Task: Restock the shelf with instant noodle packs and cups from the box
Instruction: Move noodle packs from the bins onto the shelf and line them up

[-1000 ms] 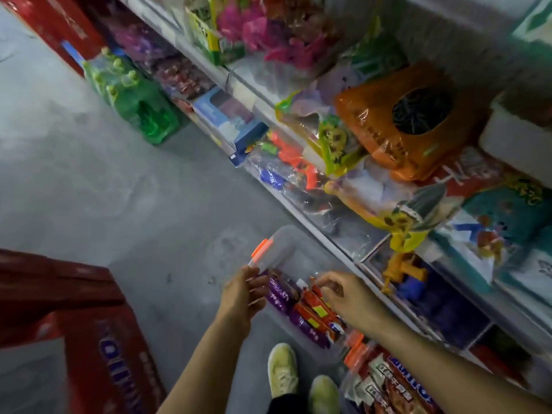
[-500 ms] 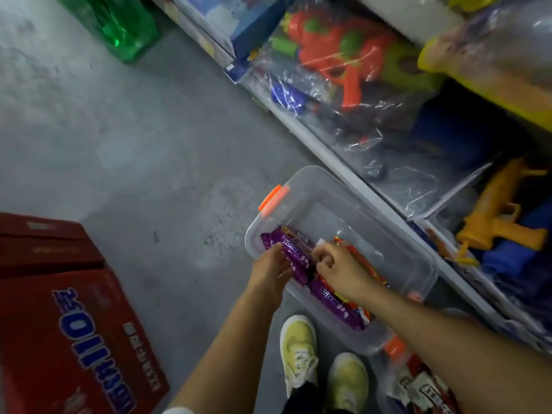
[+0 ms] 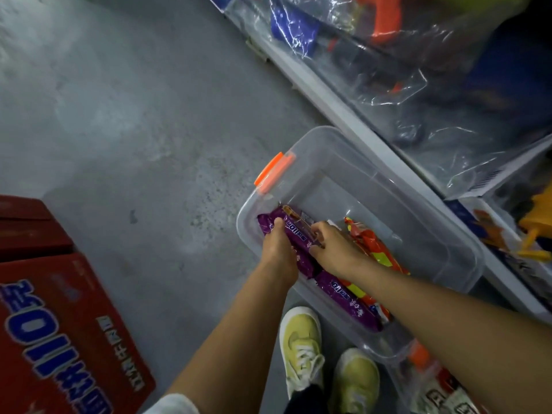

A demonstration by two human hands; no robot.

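A clear plastic bin (image 3: 433, 234) with an orange latch (image 3: 273, 172) stands on the floor against the bottom shelf. Purple packs and red-orange packs (image 3: 376, 252) lie along its near side. My left hand (image 3: 279, 252) grips the far purple pack (image 3: 294, 234) from the left, thumb on top. My right hand (image 3: 331, 249) pinches the same pack from the right. A second purple pack (image 3: 346, 297) lies nearer to me, partly under my right forearm.
A red cardboard box (image 3: 59, 324) with blue lettering sits at the left on the grey floor. The bottom shelf (image 3: 328, 100) runs diagonally at the right, holding bagged toys. Another bin with packs (image 3: 439, 389) is at the bottom right, beside my yellow shoes (image 3: 301, 345).
The view has tilted down from the shelves to the bin. Both hands have closed in on the far purple pack and now hold it together.
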